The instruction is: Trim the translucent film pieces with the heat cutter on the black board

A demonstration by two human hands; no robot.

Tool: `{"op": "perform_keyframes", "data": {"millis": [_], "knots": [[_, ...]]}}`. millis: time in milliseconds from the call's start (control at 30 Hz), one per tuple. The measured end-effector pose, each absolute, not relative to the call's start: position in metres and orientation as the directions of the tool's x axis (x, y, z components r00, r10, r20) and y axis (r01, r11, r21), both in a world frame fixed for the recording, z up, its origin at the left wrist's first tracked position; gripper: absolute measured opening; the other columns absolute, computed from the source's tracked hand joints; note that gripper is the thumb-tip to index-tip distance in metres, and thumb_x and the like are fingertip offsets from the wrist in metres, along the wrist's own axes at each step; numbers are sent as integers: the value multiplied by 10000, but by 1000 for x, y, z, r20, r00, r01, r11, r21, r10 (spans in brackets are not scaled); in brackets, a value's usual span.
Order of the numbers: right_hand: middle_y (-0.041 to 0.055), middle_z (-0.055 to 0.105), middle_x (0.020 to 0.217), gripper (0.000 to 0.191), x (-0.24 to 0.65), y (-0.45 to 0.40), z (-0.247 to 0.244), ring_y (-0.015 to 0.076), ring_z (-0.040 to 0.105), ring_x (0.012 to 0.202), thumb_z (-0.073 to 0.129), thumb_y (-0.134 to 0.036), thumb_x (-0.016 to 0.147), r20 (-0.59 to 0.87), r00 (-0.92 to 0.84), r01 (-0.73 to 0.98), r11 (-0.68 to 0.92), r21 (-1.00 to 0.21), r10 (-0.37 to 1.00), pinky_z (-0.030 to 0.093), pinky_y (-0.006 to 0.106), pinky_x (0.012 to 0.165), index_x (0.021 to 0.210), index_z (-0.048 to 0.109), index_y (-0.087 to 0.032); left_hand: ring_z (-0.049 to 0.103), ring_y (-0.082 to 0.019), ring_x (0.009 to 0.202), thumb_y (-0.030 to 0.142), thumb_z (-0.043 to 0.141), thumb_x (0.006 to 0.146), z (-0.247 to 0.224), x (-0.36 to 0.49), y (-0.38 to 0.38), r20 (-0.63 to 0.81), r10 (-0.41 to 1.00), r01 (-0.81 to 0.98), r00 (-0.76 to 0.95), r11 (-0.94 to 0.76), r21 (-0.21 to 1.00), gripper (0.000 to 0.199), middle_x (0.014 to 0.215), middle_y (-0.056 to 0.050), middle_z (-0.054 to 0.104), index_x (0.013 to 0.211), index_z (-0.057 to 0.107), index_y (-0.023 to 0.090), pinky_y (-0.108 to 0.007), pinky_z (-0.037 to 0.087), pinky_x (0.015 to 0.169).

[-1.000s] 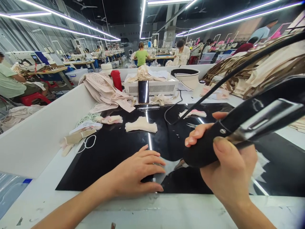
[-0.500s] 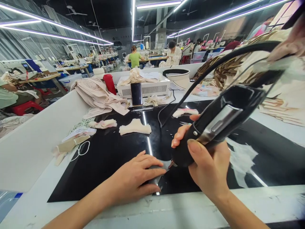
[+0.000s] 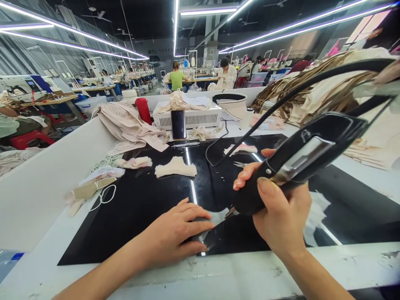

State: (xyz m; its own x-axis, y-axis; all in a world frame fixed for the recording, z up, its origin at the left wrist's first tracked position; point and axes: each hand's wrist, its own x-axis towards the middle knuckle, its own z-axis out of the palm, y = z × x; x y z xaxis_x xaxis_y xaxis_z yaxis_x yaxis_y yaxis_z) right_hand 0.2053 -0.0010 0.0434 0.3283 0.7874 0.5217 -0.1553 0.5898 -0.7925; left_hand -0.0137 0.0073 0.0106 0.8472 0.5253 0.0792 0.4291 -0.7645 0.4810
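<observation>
My left hand [image 3: 184,229] lies flat with fingers spread, pressing a thin translucent grey-white sheet [image 3: 218,216] onto the black mat [image 3: 150,208]. Most of that sheet is hidden under the palm and fingers. In my right hand [image 3: 281,212] is a black corded electric cutter [image 3: 300,156], tilted, fingers wrapped round its body and thumb along the side. Its small metal tip [image 3: 230,212] meets the sheet's right end. To the right, partly behind my right hand, another pale translucent piece [image 3: 317,214] rests on the mat.
Beyond my hands are a stack of cream fabric pieces [image 3: 175,167], small scissors [image 3: 240,164] and a phone [image 3: 178,125] leaning on a white vented box [image 3: 190,118]. The cutter's black cable [image 3: 265,112] arches overhead. Fabric piles [image 3: 128,123] stand left and right; people sit farther back.
My right hand and the cutter have moved right, the tip shifting along with them. More of the sheet's right end shows. My left hand has hardly moved.
</observation>
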Motion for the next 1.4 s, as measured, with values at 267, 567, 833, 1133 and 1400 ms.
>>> {"op": "perform_keyframes", "data": {"millis": [267, 567, 833, 1133, 1400], "knots": [[-35, 672, 853, 402, 208, 1, 38, 167, 624, 688, 772, -396, 889, 530, 314, -139, 590, -795, 788, 531, 326, 661, 1238, 592, -308, 541, -239, 1357, 340, 665, 989, 9, -14, 8, 73, 524, 432, 849, -766, 476, 441, 1443, -49, 606, 1420, 587, 287, -552, 220, 1271], [-40, 674, 833, 362, 213, 3, 43, 167, 619, 685, 762, -352, 886, 517, 359, -119, 587, -801, 777, 536, 339, 694, 1212, 612, -304, 533, -246, 1367, 304, 666, 986, 8, -16, 9, 70, 515, 430, 854, -776, 461, 441, 1448, -56, 600, 1420, 587, 278, -569, 229, 1267], [-43, 680, 815, 402, 216, 5, 42, 165, 619, 664, 785, -382, 860, 517, 374, -139, 597, -790, 770, 526, 329, 685, 1210, 609, -293, 542, -254, 1359, 312, 668, 984, 7, -16, 10, 66, 512, 425, 856, -772, 472, 462, 1448, -61, 602, 1437, 576, 289, -588, 238, 1260], [-47, 678, 870, 378, 216, 2, 38, 164, 633, 713, 766, -396, 894, 497, 345, -113, 561, -820, 796, 539, 335, 717, 1227, 602, -324, 576, -221, 1315, 268, 588, 1029, 4, -20, 11, 156, 590, 426, 792, -718, 550, 345, 1412, -60, 618, 1373, 617, 276, -526, 274, 1263], [10, 702, 1123, 412, 225, 0, 44, 223, 684, 952, 794, -404, 862, 571, 340, 122, 567, -815, 748, 560, 408, 876, 1236, 630, -345, 554, -259, 1297, 226, 674, 961, -13, -16, 19, 215, 809, 612, 547, -562, 557, 195, 1346, -80, 624, 1157, 677, 223, -459, 471, 1120]]}}
